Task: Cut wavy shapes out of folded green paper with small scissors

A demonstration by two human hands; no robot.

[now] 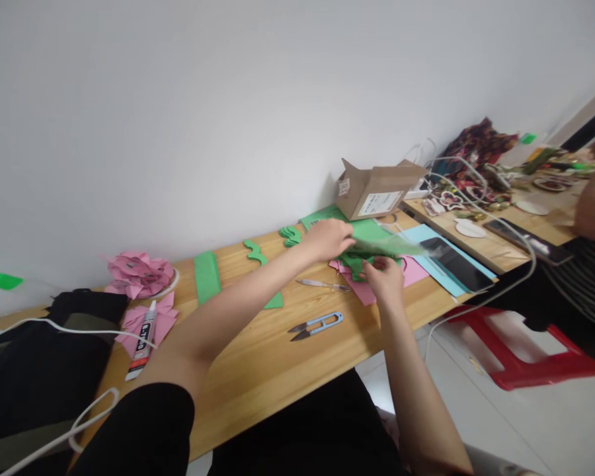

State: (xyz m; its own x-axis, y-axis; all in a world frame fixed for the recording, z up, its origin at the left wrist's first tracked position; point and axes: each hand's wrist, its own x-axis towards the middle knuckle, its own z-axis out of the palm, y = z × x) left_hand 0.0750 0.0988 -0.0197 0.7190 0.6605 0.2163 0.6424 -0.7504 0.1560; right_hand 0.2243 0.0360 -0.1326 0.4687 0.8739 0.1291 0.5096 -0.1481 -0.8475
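My left hand (330, 238) reaches across the table, its fingers closed at the edge of a green sheet (377, 236) that looks partly covered by clear plastic and is slightly blurred. Just in front, my right hand (384, 277) pinches a dark green cut piece (357, 266) lying over pink sheets (412, 271). Near my hands are a clear pen (323, 285) and blue thread snips (322, 322), blades pointing left. Wavy green cut pieces (290, 235) and a green strip (207, 277) lie along the wall side. My left forearm hides part of another green piece (274, 301).
A cardboard box (377, 188) stands behind my hands. A dark phone (459, 263) rests on light blue sheets (416, 233) at right. Pink pieces (139, 274), a glue tube (143, 340) and white cables are at left. Another person sits at right by a red stool (520, 360).
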